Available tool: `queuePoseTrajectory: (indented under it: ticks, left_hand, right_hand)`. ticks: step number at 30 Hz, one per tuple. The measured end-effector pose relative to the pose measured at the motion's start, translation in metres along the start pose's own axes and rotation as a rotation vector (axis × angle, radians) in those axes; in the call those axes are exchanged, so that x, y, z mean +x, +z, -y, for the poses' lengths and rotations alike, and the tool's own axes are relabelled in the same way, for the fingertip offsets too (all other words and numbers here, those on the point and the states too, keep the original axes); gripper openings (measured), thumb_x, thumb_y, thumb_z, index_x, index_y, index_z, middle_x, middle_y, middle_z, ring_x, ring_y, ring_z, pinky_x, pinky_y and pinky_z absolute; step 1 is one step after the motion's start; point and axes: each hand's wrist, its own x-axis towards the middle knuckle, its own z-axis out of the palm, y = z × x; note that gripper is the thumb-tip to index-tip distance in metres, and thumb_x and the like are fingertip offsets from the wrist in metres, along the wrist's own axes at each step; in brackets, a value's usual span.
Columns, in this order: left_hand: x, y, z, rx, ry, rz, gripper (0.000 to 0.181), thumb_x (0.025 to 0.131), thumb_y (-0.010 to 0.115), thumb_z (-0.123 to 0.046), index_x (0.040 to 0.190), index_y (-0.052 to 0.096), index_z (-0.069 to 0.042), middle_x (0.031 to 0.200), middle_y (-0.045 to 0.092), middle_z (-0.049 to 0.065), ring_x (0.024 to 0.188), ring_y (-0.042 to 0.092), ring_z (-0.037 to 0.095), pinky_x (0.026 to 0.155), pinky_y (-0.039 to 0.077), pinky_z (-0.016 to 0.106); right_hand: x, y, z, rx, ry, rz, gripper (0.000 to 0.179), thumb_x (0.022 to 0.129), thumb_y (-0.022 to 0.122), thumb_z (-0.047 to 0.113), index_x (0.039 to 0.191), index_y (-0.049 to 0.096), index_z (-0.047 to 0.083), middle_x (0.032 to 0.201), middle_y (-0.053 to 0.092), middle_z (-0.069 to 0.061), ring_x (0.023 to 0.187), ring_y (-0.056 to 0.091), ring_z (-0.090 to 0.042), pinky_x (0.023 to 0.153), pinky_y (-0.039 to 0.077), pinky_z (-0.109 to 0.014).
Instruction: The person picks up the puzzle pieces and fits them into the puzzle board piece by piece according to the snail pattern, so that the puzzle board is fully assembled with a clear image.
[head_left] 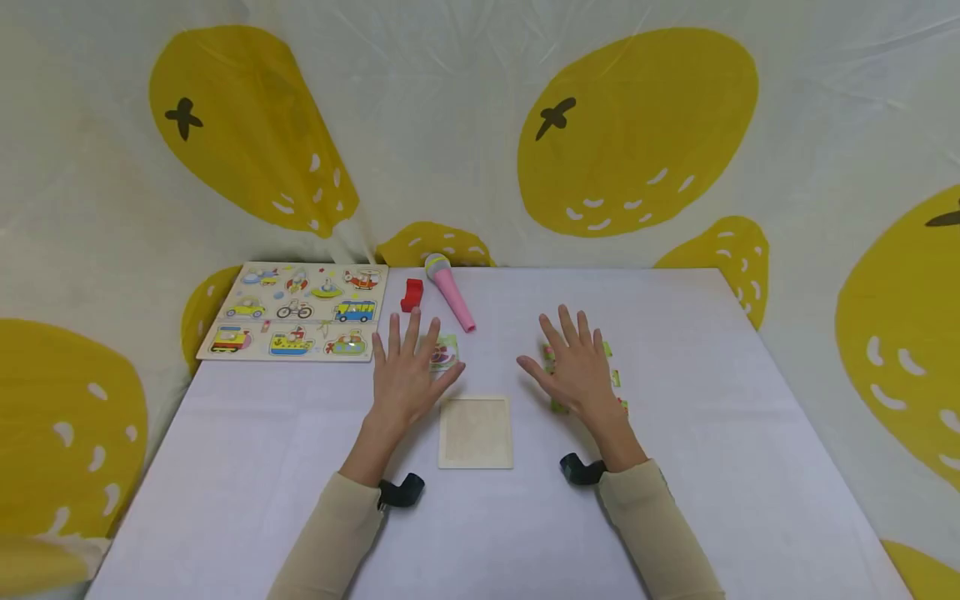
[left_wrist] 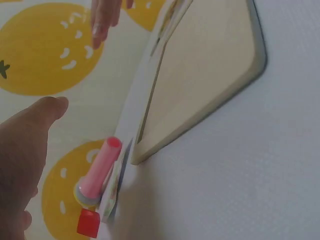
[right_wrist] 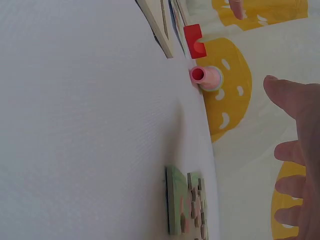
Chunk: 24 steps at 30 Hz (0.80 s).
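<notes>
Puzzle pieces (right_wrist: 194, 207), half-hidden in head view, show from right wrist.

Dress and wrist equipment of a person, seen chiefly from above.
The garment is plain beige and long in the arm: the left sleeve (head_left: 322, 542) and the right sleeve (head_left: 663, 533) are lightly creased, each ending in a cuff (head_left: 358, 488) just short of the wrist. On the inner side of each wrist projects a small black camera: the left camera (head_left: 402, 491) is bent like an elbow, with a rounded end; the right camera (head_left: 581, 470) is a similar stubby, curved housing. Beyond the cuffs, the left hand (head_left: 403, 379) and the right hand (head_left: 581, 371) are bare, with slender, tapering fingers (head_left: 410, 332).
</notes>
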Motion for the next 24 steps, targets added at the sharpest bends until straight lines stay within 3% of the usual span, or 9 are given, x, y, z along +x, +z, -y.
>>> queuePoseTrajectory:
  ticks: [8, 12, 17, 24]
  left_hand:
    - [-0.002, -0.006, 0.002, -0.023, 0.034, -0.014, 0.085, 0.091, 0.044, -0.073, 0.160, 0.026, -0.027, 0.171, 0.008, 0.006, 0.157, 0.000, 0.038, 0.122, 0.007, 0.069]
    - [-0.008, -0.008, 0.006, -0.039, 0.060, -0.022, 0.084, 0.091, 0.047, -0.071, 0.159, 0.028, -0.025, 0.170, 0.012, 0.007, 0.157, 0.002, 0.037, 0.123, 0.006, 0.066]
    - [-0.017, -0.009, 0.011, -0.036, 0.092, -0.038, 0.082, 0.091, 0.051, -0.068, 0.157, 0.034, -0.022, 0.167, 0.023, 0.011, 0.155, 0.015, 0.039, 0.123, 0.014, 0.065]
    - [-0.033, -0.009, 0.012, -0.065, 0.122, -0.042, 0.078, 0.092, 0.056, -0.063, 0.153, 0.042, -0.017, 0.162, 0.034, 0.013, 0.151, 0.028, 0.040, 0.121, 0.024, 0.064]
  right_hand:
    - [0.003, -0.005, -0.005, 0.040, -0.022, 0.035, 0.085, 0.092, 0.053, 0.066, 0.157, 0.035, 0.014, 0.167, 0.022, -0.015, 0.154, 0.016, -0.043, 0.123, 0.016, -0.064]
    - [0.008, -0.009, -0.011, 0.067, -0.055, 0.047, 0.085, 0.092, 0.057, 0.062, 0.154, 0.038, 0.008, 0.163, 0.031, -0.018, 0.151, 0.026, -0.044, 0.121, 0.024, -0.062]
    - [0.014, -0.013, -0.021, 0.099, -0.065, 0.058, 0.083, 0.091, 0.062, 0.056, 0.152, 0.041, 0.004, 0.157, 0.040, -0.019, 0.142, 0.038, -0.043, 0.115, 0.035, -0.060]
    - [0.021, -0.006, -0.033, 0.099, -0.110, 0.048, 0.070, 0.093, 0.065, 0.045, 0.146, 0.048, 0.002, 0.146, 0.051, -0.021, 0.132, 0.045, -0.044, 0.107, 0.040, -0.061]
